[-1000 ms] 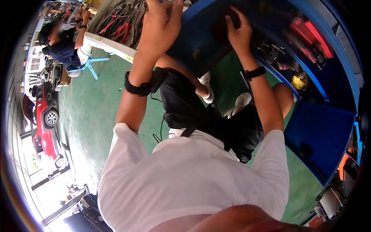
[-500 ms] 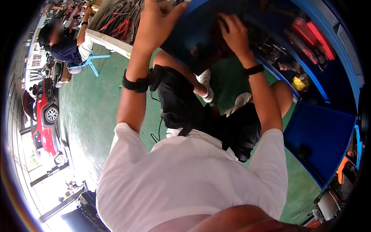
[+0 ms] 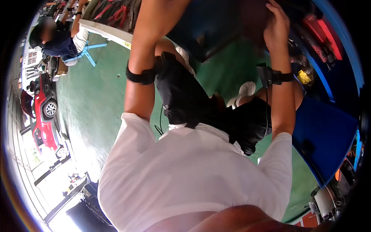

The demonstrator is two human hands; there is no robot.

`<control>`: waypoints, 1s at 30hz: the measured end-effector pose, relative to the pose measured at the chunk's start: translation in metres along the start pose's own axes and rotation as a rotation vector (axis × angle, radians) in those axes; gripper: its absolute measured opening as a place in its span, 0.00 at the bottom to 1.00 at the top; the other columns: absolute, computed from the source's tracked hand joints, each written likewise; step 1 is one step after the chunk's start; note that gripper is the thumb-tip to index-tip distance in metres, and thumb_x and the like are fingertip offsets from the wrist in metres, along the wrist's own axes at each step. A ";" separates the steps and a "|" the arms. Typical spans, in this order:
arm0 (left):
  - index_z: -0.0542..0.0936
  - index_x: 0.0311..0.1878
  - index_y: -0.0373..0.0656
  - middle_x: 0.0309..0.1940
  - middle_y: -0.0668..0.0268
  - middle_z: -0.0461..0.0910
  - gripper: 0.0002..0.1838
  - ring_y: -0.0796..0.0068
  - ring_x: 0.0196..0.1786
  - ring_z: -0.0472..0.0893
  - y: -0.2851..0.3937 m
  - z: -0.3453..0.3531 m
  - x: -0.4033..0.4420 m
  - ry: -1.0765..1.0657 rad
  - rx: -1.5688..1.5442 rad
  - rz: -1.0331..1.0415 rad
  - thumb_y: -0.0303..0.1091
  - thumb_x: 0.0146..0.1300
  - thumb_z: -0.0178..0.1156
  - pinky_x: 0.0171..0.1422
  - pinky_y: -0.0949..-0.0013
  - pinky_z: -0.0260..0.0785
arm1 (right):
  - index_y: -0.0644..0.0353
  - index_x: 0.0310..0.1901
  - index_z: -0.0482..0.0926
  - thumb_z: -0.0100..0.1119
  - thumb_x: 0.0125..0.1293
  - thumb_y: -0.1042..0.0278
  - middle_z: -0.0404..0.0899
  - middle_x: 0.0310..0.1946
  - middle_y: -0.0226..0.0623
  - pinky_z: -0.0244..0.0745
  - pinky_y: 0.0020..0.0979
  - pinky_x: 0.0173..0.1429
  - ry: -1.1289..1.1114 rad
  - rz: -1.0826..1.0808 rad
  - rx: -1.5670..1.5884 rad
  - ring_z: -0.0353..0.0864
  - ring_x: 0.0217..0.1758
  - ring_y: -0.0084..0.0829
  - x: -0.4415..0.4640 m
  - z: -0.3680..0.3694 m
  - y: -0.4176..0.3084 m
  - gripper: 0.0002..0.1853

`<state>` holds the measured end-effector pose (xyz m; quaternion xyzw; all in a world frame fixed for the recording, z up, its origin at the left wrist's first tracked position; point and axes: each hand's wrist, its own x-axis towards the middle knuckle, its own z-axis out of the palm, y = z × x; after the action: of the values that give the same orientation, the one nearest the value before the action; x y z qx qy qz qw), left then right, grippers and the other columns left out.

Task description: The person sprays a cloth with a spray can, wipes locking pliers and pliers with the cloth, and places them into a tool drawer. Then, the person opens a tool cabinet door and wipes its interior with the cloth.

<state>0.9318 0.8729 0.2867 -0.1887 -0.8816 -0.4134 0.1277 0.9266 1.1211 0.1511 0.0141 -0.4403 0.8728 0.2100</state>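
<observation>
My left hand (image 3: pixel 160 17) is at the top edge, beside a drawer of pliers (image 3: pixel 116 14); its fingers are cut off by the frame. To the right of it hangs a dark blue panel (image 3: pixel 206 33). My right hand (image 3: pixel 277 29) is raised between that panel and the blue cabinet's shelves, its fingers curled; whether it holds anything is hidden in shadow and blur. Black straps circle both wrists, and a small black device sits at the right one.
Red tools (image 3: pixel 324 36) and a yellow bundle (image 3: pixel 305 77) lie on the cabinet shelves. A blue cabinet door (image 3: pixel 326 135) stands at the right. At the upper left a person (image 3: pixel 58 46) sits on a blue stool (image 3: pixel 91 52). Farther off is a red car (image 3: pixel 44 120).
My right hand has moved right, away from the dark panel's middle. My left hand has risen partly out of the frame. The view has shifted slightly.
</observation>
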 end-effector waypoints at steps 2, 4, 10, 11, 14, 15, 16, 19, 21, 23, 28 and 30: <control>0.71 0.57 0.42 0.21 0.74 0.70 0.18 0.86 0.25 0.67 -0.002 0.001 0.003 -0.008 -0.147 -0.036 0.25 0.66 0.64 0.29 0.77 0.58 | 0.63 0.58 0.79 0.60 0.66 0.75 0.80 0.51 0.38 0.72 0.30 0.63 -0.106 0.078 -0.023 0.78 0.57 0.31 -0.010 0.007 0.007 0.18; 0.72 0.56 0.43 0.21 0.74 0.70 0.17 0.86 0.25 0.66 -0.005 -0.003 0.006 -0.012 -0.143 -0.021 0.24 0.66 0.64 0.29 0.78 0.57 | 0.61 0.64 0.74 0.60 0.65 0.77 0.75 0.59 0.38 0.71 0.35 0.65 -0.185 -0.052 -0.228 0.76 0.60 0.33 -0.022 0.017 0.033 0.24; 0.74 0.50 0.42 0.23 0.76 0.69 0.12 0.88 0.27 0.66 -0.024 -0.008 0.020 -0.008 -0.211 0.045 0.22 0.66 0.64 0.30 0.79 0.57 | 0.60 0.51 0.74 0.72 0.62 0.75 0.77 0.40 0.34 0.75 0.25 0.44 -0.312 -0.362 -0.654 0.79 0.44 0.23 -0.026 0.019 0.085 0.19; 0.75 0.49 0.42 0.24 0.77 0.70 0.11 0.89 0.28 0.66 -0.026 -0.010 0.022 -0.038 -0.223 0.032 0.22 0.66 0.64 0.30 0.79 0.57 | 0.59 0.49 0.76 0.72 0.62 0.73 0.77 0.41 0.36 0.75 0.29 0.46 -0.280 -0.326 -0.750 0.79 0.45 0.29 -0.034 0.025 0.085 0.16; 0.76 0.46 0.41 0.26 0.76 0.72 0.09 0.89 0.30 0.67 -0.020 -0.017 0.016 -0.116 -0.219 -0.025 0.22 0.66 0.63 0.32 0.80 0.58 | 0.58 0.45 0.76 0.72 0.60 0.71 0.76 0.41 0.39 0.75 0.35 0.48 -0.248 -0.252 -0.932 0.79 0.45 0.38 -0.054 0.024 0.101 0.14; 0.76 0.45 0.41 0.27 0.76 0.73 0.07 0.89 0.30 0.68 -0.021 -0.016 0.015 -0.107 -0.221 -0.044 0.22 0.66 0.63 0.32 0.80 0.59 | 0.58 0.44 0.76 0.72 0.59 0.71 0.76 0.40 0.39 0.74 0.36 0.49 -0.245 -0.236 -1.025 0.79 0.44 0.40 -0.059 0.019 0.108 0.15; 0.76 0.43 0.40 0.27 0.76 0.73 0.06 0.89 0.30 0.68 -0.020 -0.013 0.018 -0.096 -0.226 -0.053 0.22 0.67 0.63 0.32 0.80 0.59 | 0.58 0.44 0.76 0.72 0.59 0.71 0.76 0.40 0.39 0.74 0.36 0.49 -0.235 -0.247 -1.026 0.79 0.44 0.40 -0.061 0.007 0.125 0.15; 0.77 0.41 0.40 0.26 0.75 0.74 0.04 0.88 0.31 0.69 -0.021 -0.016 0.022 -0.100 -0.171 -0.014 0.24 0.67 0.63 0.34 0.80 0.61 | 0.60 0.46 0.71 0.73 0.56 0.73 0.77 0.42 0.41 0.73 0.37 0.55 -0.279 -0.085 -0.969 0.80 0.48 0.43 -0.074 -0.018 0.166 0.20; 0.77 0.41 0.40 0.26 0.75 0.74 0.03 0.88 0.31 0.69 -0.029 -0.019 0.021 -0.107 -0.141 -0.004 0.24 0.68 0.62 0.34 0.79 0.61 | 0.60 0.46 0.71 0.73 0.56 0.73 0.78 0.42 0.40 0.73 0.36 0.55 -0.245 -0.021 -0.919 0.80 0.48 0.41 -0.078 -0.029 0.187 0.20; 0.77 0.41 0.40 0.27 0.74 0.74 0.02 0.87 0.32 0.70 -0.030 -0.017 0.032 -0.060 -0.092 0.007 0.23 0.69 0.61 0.36 0.78 0.63 | 0.60 0.49 0.73 0.71 0.60 0.71 0.79 0.42 0.37 0.74 0.34 0.55 -0.254 0.102 -0.768 0.81 0.47 0.33 -0.057 -0.042 0.202 0.19; 0.76 0.46 0.40 0.28 0.75 0.74 0.04 0.86 0.31 0.70 -0.060 -0.025 0.051 -0.163 -0.181 0.133 0.25 0.71 0.61 0.35 0.78 0.63 | 0.57 0.56 0.77 0.66 0.67 0.69 0.82 0.47 0.40 0.75 0.32 0.56 -0.344 -0.163 -0.627 0.82 0.50 0.35 -0.040 0.016 0.131 0.17; 0.76 0.47 0.41 0.29 0.75 0.74 0.05 0.86 0.31 0.69 -0.061 -0.026 0.056 -0.207 -0.177 0.204 0.25 0.71 0.60 0.34 0.78 0.62 | 0.54 0.56 0.78 0.65 0.66 0.70 0.83 0.48 0.43 0.75 0.34 0.57 -0.449 -0.192 -0.688 0.83 0.53 0.42 -0.036 0.031 0.113 0.17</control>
<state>0.8571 0.8300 0.2825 -0.3292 -0.8264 -0.4529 0.0603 0.9114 1.0258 0.0766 0.1739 -0.7374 0.6269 0.1816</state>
